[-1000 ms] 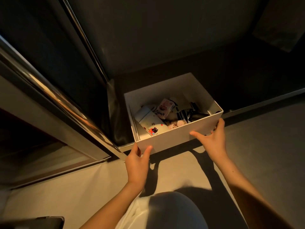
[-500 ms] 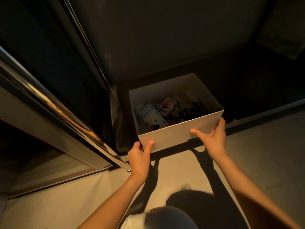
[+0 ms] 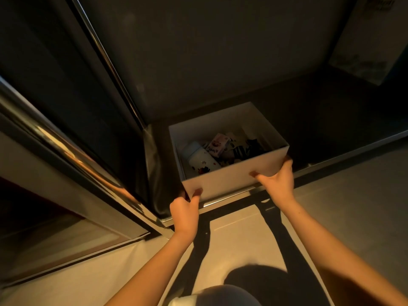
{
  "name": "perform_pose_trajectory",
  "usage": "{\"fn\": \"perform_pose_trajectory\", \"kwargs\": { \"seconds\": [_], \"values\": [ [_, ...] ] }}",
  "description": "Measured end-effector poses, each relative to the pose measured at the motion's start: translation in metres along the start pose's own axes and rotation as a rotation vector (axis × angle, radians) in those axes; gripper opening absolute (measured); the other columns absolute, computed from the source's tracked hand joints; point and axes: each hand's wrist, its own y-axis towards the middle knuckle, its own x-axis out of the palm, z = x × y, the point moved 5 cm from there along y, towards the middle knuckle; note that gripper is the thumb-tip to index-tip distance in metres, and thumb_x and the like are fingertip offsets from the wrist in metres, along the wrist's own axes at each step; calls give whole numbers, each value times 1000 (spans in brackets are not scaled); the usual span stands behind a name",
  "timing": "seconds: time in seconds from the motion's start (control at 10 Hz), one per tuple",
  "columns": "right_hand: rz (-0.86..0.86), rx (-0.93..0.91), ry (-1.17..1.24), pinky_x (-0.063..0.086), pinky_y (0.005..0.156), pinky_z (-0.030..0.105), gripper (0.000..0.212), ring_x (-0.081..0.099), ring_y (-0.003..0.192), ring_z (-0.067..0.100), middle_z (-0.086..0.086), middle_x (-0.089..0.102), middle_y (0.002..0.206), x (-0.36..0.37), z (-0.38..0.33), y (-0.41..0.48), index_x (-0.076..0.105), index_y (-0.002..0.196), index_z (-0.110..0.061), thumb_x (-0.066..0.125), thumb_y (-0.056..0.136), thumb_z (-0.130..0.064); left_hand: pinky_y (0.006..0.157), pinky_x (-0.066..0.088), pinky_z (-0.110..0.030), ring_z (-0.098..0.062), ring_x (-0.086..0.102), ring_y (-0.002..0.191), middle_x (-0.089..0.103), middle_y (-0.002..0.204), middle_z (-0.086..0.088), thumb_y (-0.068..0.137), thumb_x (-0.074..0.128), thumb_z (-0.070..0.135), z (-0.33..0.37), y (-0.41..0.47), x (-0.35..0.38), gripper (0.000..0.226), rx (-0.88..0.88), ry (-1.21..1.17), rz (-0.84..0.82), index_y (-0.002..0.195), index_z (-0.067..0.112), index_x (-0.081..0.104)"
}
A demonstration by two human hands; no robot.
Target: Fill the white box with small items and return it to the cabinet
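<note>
The white box [image 3: 229, 177] sits on the dark cabinet floor [image 3: 320, 129], just behind the metal door track. Inside lie several small items: a white bottle with cartoon prints [image 3: 202, 161], a small printed carton [image 3: 217, 145] and dark striped pieces [image 3: 245, 150]. My left hand [image 3: 184, 212] grips the box's near left corner, thumb on the front wall. My right hand [image 3: 277, 180] grips the near right corner, thumb on the front wall and fingers round the side.
A sliding cabinet door with a shiny metal frame [image 3: 72, 155] stands at the left. The metal track [image 3: 344, 153] runs along the cabinet's front edge. A pale box [image 3: 371, 40] stands at the back right of the cabinet. My knee [image 3: 218, 297] shows at the bottom.
Both hands have pushed the box further back into the cabinet, past the track. The camera has tilted up a little.
</note>
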Motion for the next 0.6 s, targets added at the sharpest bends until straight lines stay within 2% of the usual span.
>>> {"fn": "perform_pose_trajectory", "kwargs": {
  "seconds": [0.1,0.3,0.4,0.5,0.6],
  "values": [
    [-1,1,-7,43,93,22,103,45,118,12,2,45,132,3,0,2,30,135,-27,90,52,-36,49,37,0,3,54,60,56,67,18,85,69,29,0,1,-1,18,-16,-2,6,89,12,66],
    [0,19,-40,44,102,39,107,45,125,21,6,43,135,2,-1,2,27,140,-21,90,54,-34,50,37,-9,-1,55,60,56,66,15,86,68,30,3,1,-2,17,-25,23,-12,80,20,56],
    [18,26,-106,44,98,34,101,46,122,22,7,43,133,0,-6,-3,30,138,-18,89,58,-35,56,40,-16,-7,59,67,60,71,7,87,67,29,2,-2,-6,17,-44,47,-50,81,18,57],
    [63,-16,-124,44,92,27,91,48,120,22,7,43,132,-9,-17,-11,34,136,-17,86,63,-32,61,42,-15,-4,59,74,64,83,4,88,67,27,5,-11,-18,12,-26,38,-75,90,20,58],
    [97,-11,-122,42,92,23,84,46,121,15,4,45,137,-25,-36,-31,35,138,-20,82,70,-31,66,42,-10,-1,59,82,60,87,16,89,64,23,20,-26,-39,13,25,54,-129,98,28,55]
  ]
}}
